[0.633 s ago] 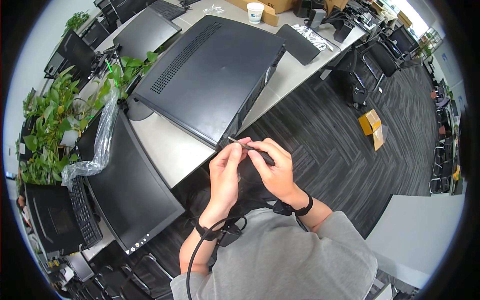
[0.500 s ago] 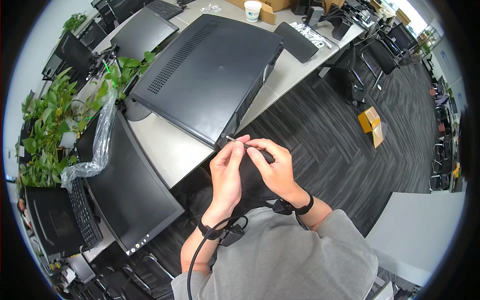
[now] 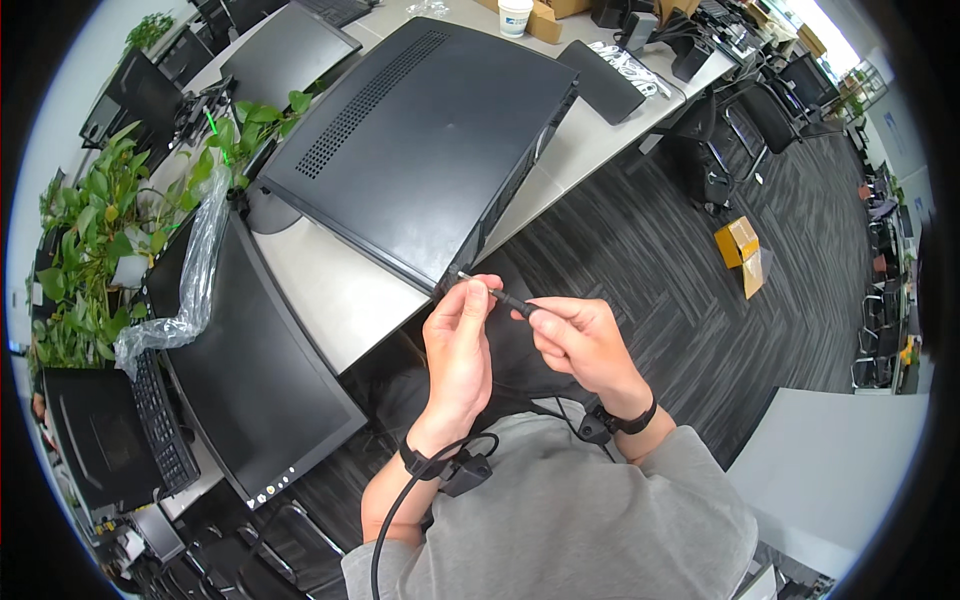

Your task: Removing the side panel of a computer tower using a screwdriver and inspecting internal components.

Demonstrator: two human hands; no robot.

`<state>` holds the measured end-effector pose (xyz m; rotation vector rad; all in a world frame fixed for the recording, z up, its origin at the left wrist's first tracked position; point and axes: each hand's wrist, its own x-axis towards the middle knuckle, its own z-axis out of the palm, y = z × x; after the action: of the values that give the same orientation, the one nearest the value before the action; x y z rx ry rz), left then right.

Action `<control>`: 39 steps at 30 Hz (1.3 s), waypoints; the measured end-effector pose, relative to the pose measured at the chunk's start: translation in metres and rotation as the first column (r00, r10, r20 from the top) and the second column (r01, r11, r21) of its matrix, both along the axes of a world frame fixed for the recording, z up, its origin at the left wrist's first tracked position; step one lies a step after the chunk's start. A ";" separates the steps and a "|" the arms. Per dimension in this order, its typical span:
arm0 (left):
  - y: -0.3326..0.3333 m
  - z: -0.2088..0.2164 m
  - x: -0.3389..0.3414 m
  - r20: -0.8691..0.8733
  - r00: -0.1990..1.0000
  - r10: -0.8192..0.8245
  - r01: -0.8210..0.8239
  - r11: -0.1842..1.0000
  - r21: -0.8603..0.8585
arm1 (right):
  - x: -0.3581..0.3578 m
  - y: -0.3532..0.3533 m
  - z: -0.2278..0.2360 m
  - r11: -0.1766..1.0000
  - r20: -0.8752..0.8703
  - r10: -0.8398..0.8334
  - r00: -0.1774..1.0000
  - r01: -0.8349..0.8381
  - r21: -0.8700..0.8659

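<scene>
A slim black-handled screwdriver (image 3: 513, 303) with a metal tip is held between my two hands, close to the near corner of a black computer case (image 3: 430, 150) lying flat on the table. My left hand (image 3: 456, 350) pinches it toward the tip with thumb and fingers. My right hand (image 3: 590, 350) is closed round the rear end of the handle. Whether the tip touches the case cannot be made out. Both wrists wear black bands with small black boxes.
The pale table (image 3: 315, 290) also bears a monitor (image 3: 260, 370), a keyboard (image 3: 165, 420), clear plastic wrap (image 3: 195, 285) and a paper cup (image 3: 515, 17). Leafy plants (image 3: 95, 230) crowd the left. An opened cardboard box (image 3: 740, 245) lies on the carpet at right.
My right hand has slid back to the right along the screwdriver, away from my left hand, baring more of the handle. The left hand stays nearly in place.
</scene>
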<state>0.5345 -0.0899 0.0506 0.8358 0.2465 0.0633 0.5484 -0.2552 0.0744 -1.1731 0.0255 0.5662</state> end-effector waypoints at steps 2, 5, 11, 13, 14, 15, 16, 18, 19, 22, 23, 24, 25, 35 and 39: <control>0.000 0.001 0.000 0.012 1.000 -0.010 0.010 1.000 -0.027 | -0.007 0.006 -0.003 0.984 0.152 -0.088 0.984 0.110 -0.143; 0.002 -0.001 -0.001 0.005 0.997 -0.071 0.071 0.997 -0.032 | -0.011 0.015 -0.007 0.911 0.563 0.020 0.826 0.216 -0.350; 0.006 -0.010 0.001 -0.007 0.998 -0.066 0.066 0.998 -0.024 | -0.002 0.022 -0.010 0.726 0.901 0.140 0.410 0.577 -0.375; 0.008 -0.013 0.001 0.026 0.997 -0.074 0.075 0.997 -0.025 | -0.001 0.025 -0.010 0.734 0.926 0.134 0.353 0.593 -0.332; 0.009 -0.013 0.002 0.027 0.996 -0.087 0.087 0.996 -0.034 | -0.001 0.026 -0.009 0.734 0.923 0.140 0.358 0.588 -0.339; 0.010 -0.013 0.002 0.031 0.995 -0.098 0.100 0.994 -0.044 | -0.002 0.026 -0.008 0.742 0.921 0.141 0.364 0.577 -0.342; 0.010 -0.013 0.002 0.035 0.994 -0.108 0.110 0.992 -0.054 | -0.003 0.027 -0.007 0.749 0.918 0.143 0.370 0.566 -0.345; 0.010 -0.011 0.002 0.029 0.994 -0.104 0.106 0.993 -0.044 | -0.006 0.029 -0.007 0.827 0.816 0.006 0.578 0.456 -0.329; 0.009 -0.010 0.002 0.025 0.995 -0.102 0.103 0.994 -0.038 | -0.006 0.030 -0.008 0.865 0.722 -0.051 0.690 0.392 -0.313; 0.009 -0.006 -0.001 0.037 0.991 -0.126 0.129 0.987 -0.100 | -0.003 0.035 -0.014 0.804 0.847 -0.067 0.527 0.532 -0.267; 0.009 -0.005 -0.001 0.024 0.990 -0.138 0.140 0.986 -0.085 | -0.003 0.036 -0.016 0.793 0.880 -0.047 0.473 0.553 -0.255; 0.009 -0.005 -0.002 0.026 0.989 -0.149 0.150 0.986 -0.078 | -0.003 0.036 -0.019 0.781 0.902 -0.029 0.431 0.573 -0.248; 0.010 -0.005 -0.002 0.046 0.987 -0.156 0.159 0.984 -0.084 | -0.003 0.036 -0.020 0.768 0.923 -0.009 0.385 0.594 -0.240; 0.012 -0.002 -0.002 0.114 0.984 -0.137 0.141 0.990 -0.030 | -0.009 0.034 -0.027 0.794 0.881 -0.115 0.459 0.575 -0.196; 0.014 0.003 -0.003 0.064 0.974 -0.216 0.218 0.976 -0.022 | -0.007 0.031 -0.027 0.802 0.951 -0.020 0.310 0.572 -0.170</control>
<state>0.5315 -0.0755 0.0539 0.8266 0.0969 -0.1195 0.5411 -0.2244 0.0471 -1.8170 -0.6241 -0.6098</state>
